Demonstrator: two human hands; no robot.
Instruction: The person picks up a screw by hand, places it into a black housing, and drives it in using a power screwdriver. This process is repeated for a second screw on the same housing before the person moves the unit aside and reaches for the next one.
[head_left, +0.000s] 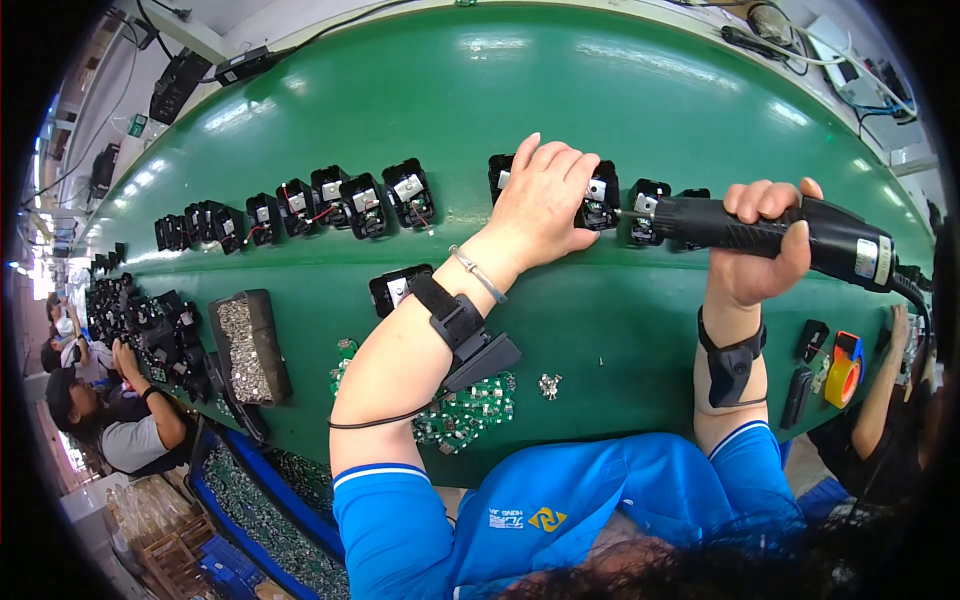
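Observation:
My right hand (765, 240) is wrapped round a black corded electric screwdriver (840, 238), held nearly level with its bit pointing left. The bit's tip meets or almost meets a small black plastic housing (600, 195) with electronics inside. My left hand (545, 205) grips this housing, thumb on the near side and fingers over the far side, hiding part of it. Another black housing (499, 172) shows just left of my left fingers. Under the screwdriver's front end are more housings, one with a metal plate (646, 200), partly covered.
A row of open black housings (362, 205) runs leftward on the green table (600, 90). Nearer lie green circuit boards (480, 405), loose screws (549, 386) and a black tray of small metal parts (250, 350). Yellow tape (845, 380) lies right. Co-workers (130, 420) sit on both sides.

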